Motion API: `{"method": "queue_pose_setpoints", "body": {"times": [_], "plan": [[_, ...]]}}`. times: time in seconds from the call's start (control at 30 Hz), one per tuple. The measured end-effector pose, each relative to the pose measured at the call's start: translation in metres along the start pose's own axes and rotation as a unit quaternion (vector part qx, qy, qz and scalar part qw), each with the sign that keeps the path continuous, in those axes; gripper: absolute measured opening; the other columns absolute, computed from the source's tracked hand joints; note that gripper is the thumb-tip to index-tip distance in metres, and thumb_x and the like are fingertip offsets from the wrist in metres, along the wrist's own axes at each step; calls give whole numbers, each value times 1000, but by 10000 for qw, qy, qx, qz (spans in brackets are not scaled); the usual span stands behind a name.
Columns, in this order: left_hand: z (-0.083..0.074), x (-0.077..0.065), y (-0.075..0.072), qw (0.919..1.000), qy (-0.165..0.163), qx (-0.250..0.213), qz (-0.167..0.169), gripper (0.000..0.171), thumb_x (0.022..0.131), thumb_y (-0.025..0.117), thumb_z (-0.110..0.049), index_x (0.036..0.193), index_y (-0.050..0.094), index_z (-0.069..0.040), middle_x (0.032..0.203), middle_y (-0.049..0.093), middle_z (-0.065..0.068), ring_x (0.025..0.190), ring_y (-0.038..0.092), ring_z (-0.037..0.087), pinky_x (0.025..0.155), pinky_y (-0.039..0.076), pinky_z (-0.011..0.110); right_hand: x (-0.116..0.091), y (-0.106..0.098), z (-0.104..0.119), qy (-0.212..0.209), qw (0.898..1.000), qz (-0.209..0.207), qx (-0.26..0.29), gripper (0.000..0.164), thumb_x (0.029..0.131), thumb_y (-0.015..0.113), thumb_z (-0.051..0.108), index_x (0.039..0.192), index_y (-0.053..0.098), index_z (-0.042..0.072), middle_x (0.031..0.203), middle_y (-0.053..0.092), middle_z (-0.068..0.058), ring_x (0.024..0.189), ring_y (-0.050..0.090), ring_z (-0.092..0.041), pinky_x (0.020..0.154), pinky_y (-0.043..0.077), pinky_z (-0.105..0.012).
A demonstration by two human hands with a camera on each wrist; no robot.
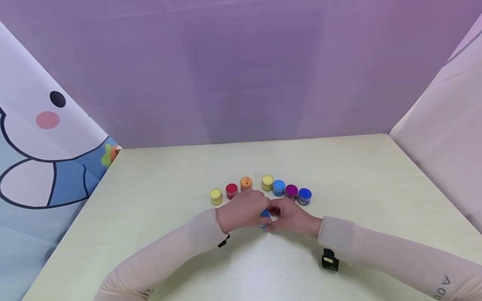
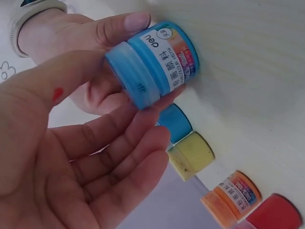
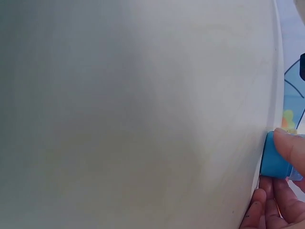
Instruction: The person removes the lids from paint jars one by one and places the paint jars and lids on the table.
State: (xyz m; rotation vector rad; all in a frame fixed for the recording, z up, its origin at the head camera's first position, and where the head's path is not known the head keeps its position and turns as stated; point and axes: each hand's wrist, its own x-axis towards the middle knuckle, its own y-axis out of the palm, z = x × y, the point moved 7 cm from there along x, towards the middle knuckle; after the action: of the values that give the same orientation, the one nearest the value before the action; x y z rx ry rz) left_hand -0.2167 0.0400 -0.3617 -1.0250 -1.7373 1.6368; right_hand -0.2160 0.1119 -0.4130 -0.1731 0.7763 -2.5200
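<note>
Both hands meet over a small blue paint jar (image 1: pixel 265 217) near the middle of the table. In the left wrist view the labelled jar (image 2: pixel 164 57) is tipped on its side, its translucent lid turned toward the left hand. My left hand (image 1: pixel 244 210) pinches that lid between thumb and fingers; a red smear marks its skin. My right hand (image 1: pixel 293 215) holds the jar's body, its thumb along the label side. At the right edge of the right wrist view, the jar (image 3: pixel 274 160) shows partly, with fingers around it.
Behind the hands stand more paint jars: yellow (image 1: pixel 216 196), red (image 1: pixel 231 191) and orange (image 1: pixel 246 183) on the left; yellow (image 1: pixel 267 182), light blue (image 1: pixel 278 187), purple (image 1: pixel 291 191) and dark blue (image 1: pixel 304 196) on the right. A purple backdrop (image 1: pixel 248 75) rises behind the pale table (image 1: pixel 169 167).
</note>
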Motion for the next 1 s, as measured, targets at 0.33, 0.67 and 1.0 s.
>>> {"method": "queue_pose_setpoints", "body": {"times": [0.33, 0.67, 1.0], "plan": [[-8, -9, -7, 9862, 1598, 414, -137, 32, 78, 71, -28, 107, 63, -17, 89, 58, -6, 77, 48, 6, 68, 37, 12, 1, 0, -4, 289, 9995, -5, -96, 33, 70, 78, 18, 98, 62, 11, 78, 54, 2, 75, 48, -18, 66, 41, -32], [-16, -9, -2, 9788, 2031, 278, 51, 16, 83, 65, -11, 97, 65, -16, 91, 60, -8, 76, 48, 5, 70, 36, 10, 0, 2, -3, 325, 9994, 3, 121, 39, 71, 77, 20, 103, 61, 6, 90, 63, 4, 76, 53, -12, 71, 47, -28], [-7, -3, 2, 9930, 1128, 321, 145, 19, 79, 70, -28, 95, 64, -18, 74, 50, -8, 64, 45, 5, 57, 37, 15, -1, 0, -1, 163, 9998, -44, -104, 27, 70, 77, 17, 91, 61, 11, 69, 49, -1, 69, 45, -16, 60, 37, -28]]}}
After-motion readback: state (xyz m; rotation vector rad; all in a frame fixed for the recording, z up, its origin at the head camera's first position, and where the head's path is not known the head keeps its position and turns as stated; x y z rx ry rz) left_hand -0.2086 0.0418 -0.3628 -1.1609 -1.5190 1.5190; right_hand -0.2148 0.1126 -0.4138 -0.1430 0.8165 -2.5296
